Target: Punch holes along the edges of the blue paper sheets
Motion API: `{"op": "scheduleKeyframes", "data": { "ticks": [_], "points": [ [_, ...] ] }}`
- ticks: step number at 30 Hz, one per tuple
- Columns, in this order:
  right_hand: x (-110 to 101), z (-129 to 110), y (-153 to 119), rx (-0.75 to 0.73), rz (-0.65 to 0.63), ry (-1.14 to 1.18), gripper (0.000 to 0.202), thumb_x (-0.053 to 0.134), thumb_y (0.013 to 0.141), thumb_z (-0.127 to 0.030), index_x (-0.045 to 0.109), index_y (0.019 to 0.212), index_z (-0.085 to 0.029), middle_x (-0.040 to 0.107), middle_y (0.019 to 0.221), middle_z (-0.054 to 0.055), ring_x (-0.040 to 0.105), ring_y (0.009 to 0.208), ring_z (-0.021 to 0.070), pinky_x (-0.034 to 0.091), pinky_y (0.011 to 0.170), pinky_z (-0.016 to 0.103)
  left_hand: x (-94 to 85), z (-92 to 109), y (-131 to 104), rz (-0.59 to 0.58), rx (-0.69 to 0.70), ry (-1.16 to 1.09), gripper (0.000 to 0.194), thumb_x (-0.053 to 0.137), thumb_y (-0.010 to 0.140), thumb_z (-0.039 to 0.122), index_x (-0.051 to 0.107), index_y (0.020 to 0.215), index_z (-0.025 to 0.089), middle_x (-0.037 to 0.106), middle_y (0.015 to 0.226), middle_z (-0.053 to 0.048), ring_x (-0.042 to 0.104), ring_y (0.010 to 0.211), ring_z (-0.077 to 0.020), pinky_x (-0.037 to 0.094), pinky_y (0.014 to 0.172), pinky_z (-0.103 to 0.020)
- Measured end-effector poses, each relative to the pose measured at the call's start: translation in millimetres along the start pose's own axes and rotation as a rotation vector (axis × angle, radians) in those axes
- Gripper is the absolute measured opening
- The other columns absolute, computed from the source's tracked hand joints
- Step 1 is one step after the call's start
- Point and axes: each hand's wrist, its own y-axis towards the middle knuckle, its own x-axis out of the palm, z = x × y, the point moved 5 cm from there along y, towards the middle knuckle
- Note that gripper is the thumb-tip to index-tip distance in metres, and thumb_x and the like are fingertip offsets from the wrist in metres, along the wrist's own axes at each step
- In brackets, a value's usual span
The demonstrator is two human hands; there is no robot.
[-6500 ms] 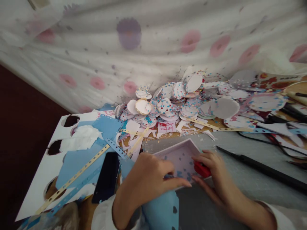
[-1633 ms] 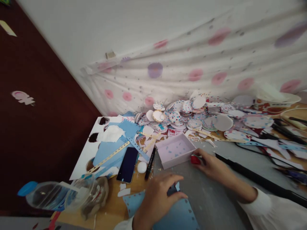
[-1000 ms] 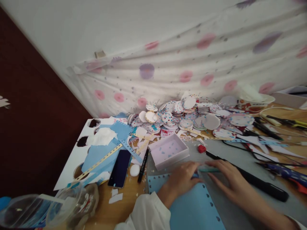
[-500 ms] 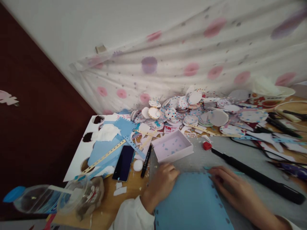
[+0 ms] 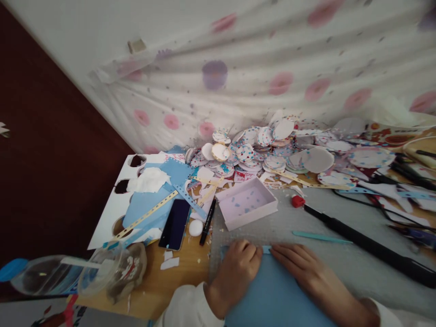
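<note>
A blue sheet [image 5: 272,297] lies on the grey cutting mat [image 5: 235,235], in front of me. A narrow lighter band shows at its far edge between my hands, perhaps a fold. My left hand [image 5: 237,272] has its fingers curled down on that far edge, at the left. Pressed flat along the same edge is my right hand [image 5: 308,274], fingers stretched out and close to the left hand. Just beyond the right hand lies a thin teal strip [image 5: 322,237]. The sheet's right side is partly covered by my right hand and forearm.
Past the sheet stands a shallow white box [image 5: 252,222] with small blue bits. A black rod-shaped tool [image 5: 368,240], a red piece [image 5: 298,201], a marker [image 5: 208,222] and a phone [image 5: 175,225] lie around. Paper discs [image 5: 245,154] pile up behind. A bottle [image 5: 44,274] lies left.
My right hand has moved from the sheet's right corner inward along the far edge, lying flatter. The teal strip is now uncovered. The view has shifted slightly.
</note>
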Motion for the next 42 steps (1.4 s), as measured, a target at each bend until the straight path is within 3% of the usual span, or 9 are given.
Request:
{"op": "scheduleKeyframes", "data": {
  "ticks": [7, 11, 15, 19, 27, 31, 35, 39, 42],
  "points": [
    [3, -4, -4, 0.049, -0.026, -0.025, 0.046, 0.041, 0.092, -0.004, 0.067, 0.126, -0.02, 0.079, 0.114, 0.006, 0.074, 0.098, 0.0194, 0.063, 0.082, 0.032, 12.0, 7, -26, 0.106, -0.188, -0.015, 0.038, 0.037, 0.104, 0.011, 0.058, 0.136, 0.012, 0.069, 0.129, -0.008, 0.063, 0.115, -0.0228, 0.055, 0.099, -0.035],
    [5, -12, -6, 0.08, -0.043, -0.096, 0.041, 0.041, 0.096, -0.011, 0.066, 0.127, -0.015, 0.079, 0.114, 0.008, 0.075, 0.098, 0.0207, 0.065, 0.081, 0.032, 11.1, 4, -44, 0.118, -0.324, 0.025, 0.043, 0.043, 0.1, 0.02, 0.056, 0.141, 0.014, 0.065, 0.137, -0.011, 0.063, 0.118, -0.0285, 0.055, 0.099, -0.042],
    [11, -18, -6, 0.113, -0.082, -0.143, 0.039, 0.045, 0.099, -0.023, 0.062, 0.133, -0.014, 0.077, 0.119, 0.008, 0.075, 0.101, 0.0226, 0.066, 0.083, 0.033, 3.7, -1, -57, 0.162, -0.346, 0.101, 0.046, 0.049, 0.098, 0.031, 0.057, 0.14, 0.014, 0.066, 0.138, -0.01, 0.064, 0.116, -0.0301, 0.053, 0.096, -0.043],
    [15, -21, -7, 0.119, -0.074, -0.194, 0.042, 0.045, 0.096, -0.019, 0.062, 0.134, -0.012, 0.076, 0.123, 0.011, 0.073, 0.108, 0.0237, 0.065, 0.085, 0.034, 4.2, -7, -68, 0.135, -0.33, 0.147, 0.058, 0.052, 0.095, 0.033, 0.046, 0.151, 0.017, 0.057, 0.148, -0.005, 0.057, 0.129, -0.0295, 0.047, 0.104, -0.043],
    [-6, -17, -22, 0.086, -0.094, -0.214, 0.074, 0.047, 0.097, -0.035, 0.018, 0.162, -0.019, 0.058, 0.147, 0.009, 0.069, 0.12, 0.025, 0.062, 0.089, 0.038, 5.0, -17, -80, -0.064, -0.244, 0.046, 0.083, 0.055, 0.091, 0.029, 0.016, 0.162, 0.016, 0.035, 0.162, -0.007, 0.041, 0.145, -0.028, 0.042, 0.11, -0.04],
    [-14, -16, -30, 0.084, -0.098, -0.251, 0.075, 0.045, 0.097, -0.037, 0.014, 0.163, -0.017, 0.06, 0.144, 0.009, 0.07, 0.116, 0.0262, 0.064, 0.083, 0.041, -2.1, -17, -73, -0.105, -0.225, 0.009, 0.074, 0.054, 0.095, 0.037, 0.023, 0.161, 0.025, 0.044, 0.158, -0.01, 0.048, 0.139, -0.0321, 0.045, 0.106, -0.045],
    [-12, -19, -31, 0.087, -0.092, -0.287, 0.078, 0.048, 0.095, -0.035, 0.014, 0.162, -0.013, 0.06, 0.143, 0.012, 0.071, 0.116, 0.0277, 0.064, 0.084, 0.045, -2.3, -5, -52, -0.115, -0.301, 0.055, 0.071, 0.052, 0.093, 0.061, 0.035, 0.157, 0.035, 0.061, 0.141, -0.016, 0.058, 0.125, -0.0407, 0.047, 0.099, -0.057],
    [-11, -19, -28, 0.12, -0.076, -0.26, 0.079, 0.05, 0.095, -0.037, 0.015, 0.163, -0.016, 0.06, 0.144, 0.011, 0.07, 0.116, 0.0278, 0.063, 0.085, 0.045, 3.8, 9, -35, -0.115, -0.416, 0.074, 0.092, 0.054, 0.078, 0.083, 0.051, 0.149, 0.024, 0.062, 0.131, -0.022, 0.055, 0.12, -0.0495, 0.044, 0.098, -0.068],
    [-11, -20, -27, 0.108, -0.075, -0.28, 0.081, 0.05, 0.094, -0.037, 0.013, 0.163, -0.014, 0.06, 0.143, 0.012, 0.071, 0.116, 0.0287, 0.063, 0.083, 0.046, -2.0, 5, -29, -0.081, -0.448, -0.023, 0.08, 0.055, 0.084, 0.075, 0.056, 0.145, 0.024, 0.06, 0.135, -0.021, 0.054, 0.121, -0.0474, 0.045, 0.098, -0.066]
  ]
}}
